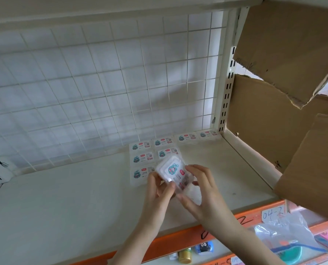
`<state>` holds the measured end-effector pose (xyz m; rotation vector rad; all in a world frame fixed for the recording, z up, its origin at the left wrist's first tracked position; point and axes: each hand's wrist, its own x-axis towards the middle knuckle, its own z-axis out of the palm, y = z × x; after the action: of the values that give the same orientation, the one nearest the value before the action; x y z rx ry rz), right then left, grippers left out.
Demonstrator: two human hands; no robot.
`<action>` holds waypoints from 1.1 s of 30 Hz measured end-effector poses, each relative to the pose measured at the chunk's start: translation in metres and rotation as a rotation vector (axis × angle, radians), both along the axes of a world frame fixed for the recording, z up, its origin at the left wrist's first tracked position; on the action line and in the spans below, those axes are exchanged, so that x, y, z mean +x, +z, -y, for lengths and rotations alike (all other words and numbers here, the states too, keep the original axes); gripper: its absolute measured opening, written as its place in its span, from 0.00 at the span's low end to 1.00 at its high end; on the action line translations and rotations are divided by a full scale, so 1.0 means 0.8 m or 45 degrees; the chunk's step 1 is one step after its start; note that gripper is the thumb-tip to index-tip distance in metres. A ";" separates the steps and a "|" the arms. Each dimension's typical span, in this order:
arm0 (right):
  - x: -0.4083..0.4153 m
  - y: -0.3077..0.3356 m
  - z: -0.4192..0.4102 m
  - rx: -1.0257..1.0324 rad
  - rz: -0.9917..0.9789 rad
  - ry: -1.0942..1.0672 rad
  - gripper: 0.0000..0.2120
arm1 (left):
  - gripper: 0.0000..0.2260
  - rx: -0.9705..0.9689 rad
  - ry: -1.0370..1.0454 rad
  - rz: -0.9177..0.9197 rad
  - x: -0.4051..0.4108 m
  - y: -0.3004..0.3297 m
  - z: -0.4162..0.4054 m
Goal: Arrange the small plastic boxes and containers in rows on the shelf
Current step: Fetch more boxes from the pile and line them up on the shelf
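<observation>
Both my hands hold a small clear plastic box (175,174) with a white label and a teal cartoon figure, tilted above the cream shelf (73,197). My left hand (157,190) grips its left and lower edge; my right hand (199,190) holds its right side from below. Several matching boxes lie flat on the shelf: a back row (184,138) along the wire grid reaching the right upright, and more boxes in front, such as one at the left (139,175), partly hidden behind the held box.
A white wire grid (102,88) backs the shelf. Torn cardboard sheets (285,73) close off the right side. The shelf's orange front rail (178,240) carries handwritten labels. Below it lie a plastic bag (285,234) and small items.
</observation>
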<state>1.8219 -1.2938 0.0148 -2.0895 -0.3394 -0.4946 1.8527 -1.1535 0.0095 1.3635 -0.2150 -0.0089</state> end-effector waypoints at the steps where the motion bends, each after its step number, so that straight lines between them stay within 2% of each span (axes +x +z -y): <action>1: 0.002 -0.001 -0.003 -0.061 -0.001 -0.005 0.30 | 0.16 -0.025 -0.025 0.007 -0.001 0.001 0.001; 3: 0.009 0.000 -0.008 -0.109 -0.038 -0.057 0.30 | 0.18 -0.043 -0.089 0.053 -0.001 0.002 0.002; 5: 0.016 0.005 -0.006 -0.096 -0.105 -0.096 0.28 | 0.18 0.042 -0.102 0.148 -0.001 -0.001 0.002; 8: 0.034 0.014 0.013 -0.054 -0.112 -0.175 0.30 | 0.11 0.457 0.163 0.383 0.003 -0.009 -0.002; 10: 0.055 0.015 0.032 -0.132 -0.054 -0.333 0.29 | 0.06 0.660 0.327 0.531 0.006 -0.013 -0.005; 12: 0.079 0.012 0.052 -0.249 -0.067 -0.527 0.28 | 0.06 0.787 0.340 0.652 0.008 -0.017 -0.006; 14: 0.100 0.012 0.068 -0.321 -0.237 -0.631 0.28 | 0.07 0.867 0.271 0.709 0.010 -0.021 -0.004; 16: 0.120 0.007 0.080 -0.310 -0.442 -0.629 0.27 | 0.07 0.912 0.212 0.729 0.010 -0.024 -0.002; 18: 0.137 0.001 0.088 -0.236 -0.539 -0.556 0.26 | 0.07 0.935 0.186 0.720 0.010 -0.025 -0.001; 23: 0.154 -0.001 0.093 -0.344 -0.435 -0.359 0.23 | 0.10 0.937 0.169 0.674 0.008 -0.024 -0.001; 28: 0.155 -0.007 0.089 -0.290 -0.396 -0.331 0.16 | 0.11 0.955 0.138 0.654 0.008 -0.024 0.001; 33: 0.157 -0.009 0.083 -0.304 -0.348 -0.307 0.13 | 0.11 0.976 0.125 0.650 0.009 -0.026 0.000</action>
<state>1.9477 -1.3606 0.0073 -2.4102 0.0153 -0.3128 1.8600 -1.1537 -0.0109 2.1261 -0.6159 0.3766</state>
